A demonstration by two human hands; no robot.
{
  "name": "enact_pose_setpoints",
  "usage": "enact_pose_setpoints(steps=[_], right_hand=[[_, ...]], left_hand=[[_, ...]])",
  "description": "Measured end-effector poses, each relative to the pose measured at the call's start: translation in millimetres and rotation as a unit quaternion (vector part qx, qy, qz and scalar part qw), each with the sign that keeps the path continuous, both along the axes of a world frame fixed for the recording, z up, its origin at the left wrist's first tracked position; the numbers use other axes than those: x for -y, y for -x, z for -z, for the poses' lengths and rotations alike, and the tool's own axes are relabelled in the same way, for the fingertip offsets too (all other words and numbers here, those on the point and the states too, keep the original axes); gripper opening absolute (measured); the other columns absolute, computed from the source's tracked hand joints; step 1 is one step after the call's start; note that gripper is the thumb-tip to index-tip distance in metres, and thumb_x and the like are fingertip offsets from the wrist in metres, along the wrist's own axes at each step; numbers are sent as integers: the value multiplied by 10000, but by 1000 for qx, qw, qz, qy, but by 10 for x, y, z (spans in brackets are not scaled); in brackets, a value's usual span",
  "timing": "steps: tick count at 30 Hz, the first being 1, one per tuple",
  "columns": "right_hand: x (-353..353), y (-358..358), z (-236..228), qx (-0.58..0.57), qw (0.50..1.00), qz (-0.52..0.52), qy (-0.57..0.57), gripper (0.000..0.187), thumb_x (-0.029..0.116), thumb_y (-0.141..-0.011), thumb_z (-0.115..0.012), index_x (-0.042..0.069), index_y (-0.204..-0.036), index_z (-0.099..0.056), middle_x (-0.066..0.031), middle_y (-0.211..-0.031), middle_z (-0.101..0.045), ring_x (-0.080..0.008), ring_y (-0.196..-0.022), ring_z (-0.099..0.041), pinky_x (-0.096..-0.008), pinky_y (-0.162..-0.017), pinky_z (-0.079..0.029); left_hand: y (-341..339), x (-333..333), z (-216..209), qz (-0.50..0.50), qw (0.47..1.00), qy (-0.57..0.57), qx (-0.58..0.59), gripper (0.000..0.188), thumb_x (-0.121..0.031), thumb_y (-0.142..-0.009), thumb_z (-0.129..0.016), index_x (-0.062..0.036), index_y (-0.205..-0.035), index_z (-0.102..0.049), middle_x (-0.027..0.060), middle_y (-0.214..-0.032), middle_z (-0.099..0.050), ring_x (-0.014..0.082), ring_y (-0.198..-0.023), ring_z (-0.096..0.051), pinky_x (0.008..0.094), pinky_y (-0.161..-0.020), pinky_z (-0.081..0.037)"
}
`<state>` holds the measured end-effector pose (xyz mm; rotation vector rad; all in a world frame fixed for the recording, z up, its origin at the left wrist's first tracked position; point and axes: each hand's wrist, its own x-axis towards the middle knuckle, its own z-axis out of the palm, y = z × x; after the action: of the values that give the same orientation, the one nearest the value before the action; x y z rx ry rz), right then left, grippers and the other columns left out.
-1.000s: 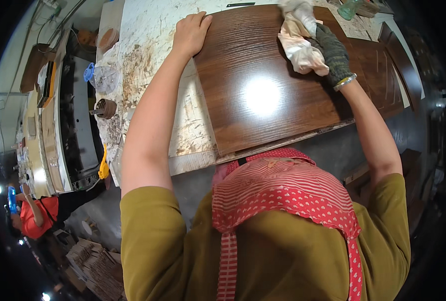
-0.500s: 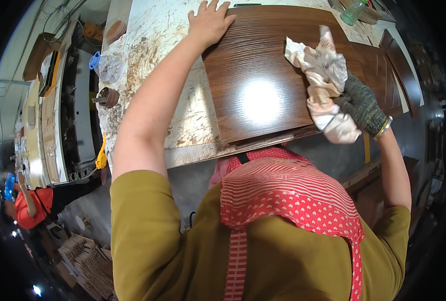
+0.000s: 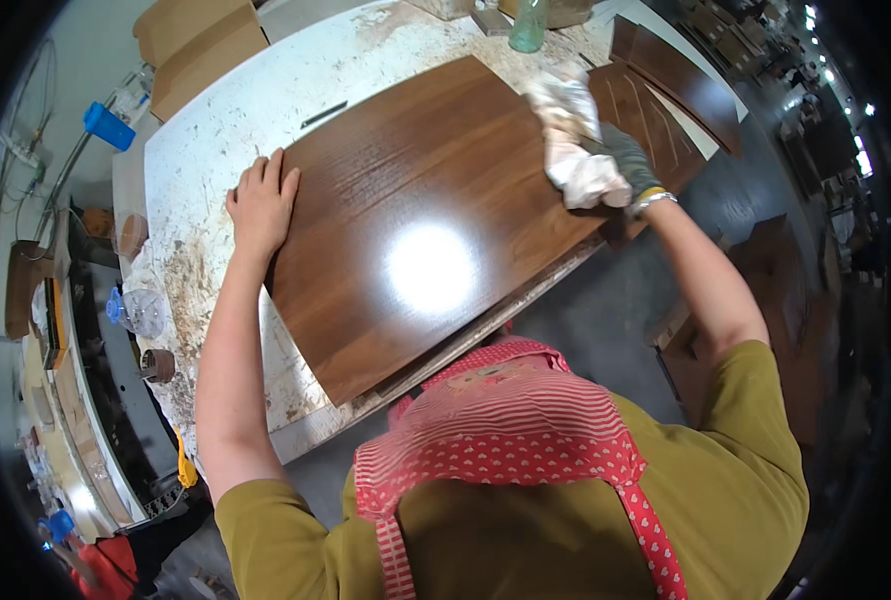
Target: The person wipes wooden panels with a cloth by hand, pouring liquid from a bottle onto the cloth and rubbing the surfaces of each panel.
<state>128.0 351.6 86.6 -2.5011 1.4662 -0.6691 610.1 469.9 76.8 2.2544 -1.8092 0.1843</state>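
A dark brown wood-grain panel (image 3: 395, 190) lies on the stained white worktable, with a bright glare on its glossy face. My bare left hand (image 3: 262, 205) rests at the panel's left edge, fingers stretched out and holding nothing. My right hand (image 3: 627, 160) wears a grey-green knit glove with a yellow cuff. It is closed round a crumpled, stained whitish rag (image 3: 577, 150), which lies over the panel's right edge. The rag hides part of the glove's fingers.
More brown panels (image 3: 645, 110) lie at the right. A green glass bottle (image 3: 528, 28) stands at the back, near an open cardboard box (image 3: 200, 50). Along the left edge are a clear jug (image 3: 143, 312), a brown tape roll (image 3: 158, 366) and a yellow tool (image 3: 185, 462). A person in red (image 3: 105, 565) is at lower left.
The view has turned, so the panel appears slanted and farther left. My left hand now sits lower on the panel's left edge. The rag remains in my right hand near the right edge.
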Motion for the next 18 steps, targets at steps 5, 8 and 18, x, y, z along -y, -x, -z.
enact_pose_setpoints(steps=[5,8,18], right_hand=[[-430,225,-605,105,988,74,-80,424,396,-838,-602,34,-1058,-600,-188,-922,-653,-300,-817,-632,-369,-728,-490],[-684,-292,-589,75,992,-66,-74,423,363,-832,-597,67,-1134,-587,-148,-1064,-623,-291,-994,-587,-392,-865,-459],[1234,-1131,-36,265,936,-51,-225,520,511,-877,-479,36,-1033,-626,-215,-947,-648,-333,-902,-623,-418,-799,-470]], left_hand=[[42,18,-26,-10,1000,-22,19,493,-416,-927,-424,-145,-1339,-427,106,-1335,-437,243,-1245,-388,519,-1029,-234],[22,-18,-94,-17,999,-30,2,478,-384,-921,-442,-131,-1327,-439,102,-1310,-443,246,-1225,-395,496,-1030,-222],[95,-22,-152,4,999,-43,2,467,-288,-903,-495,-91,-1323,-444,155,-1346,-416,304,-1260,-368,455,-1045,-230]])
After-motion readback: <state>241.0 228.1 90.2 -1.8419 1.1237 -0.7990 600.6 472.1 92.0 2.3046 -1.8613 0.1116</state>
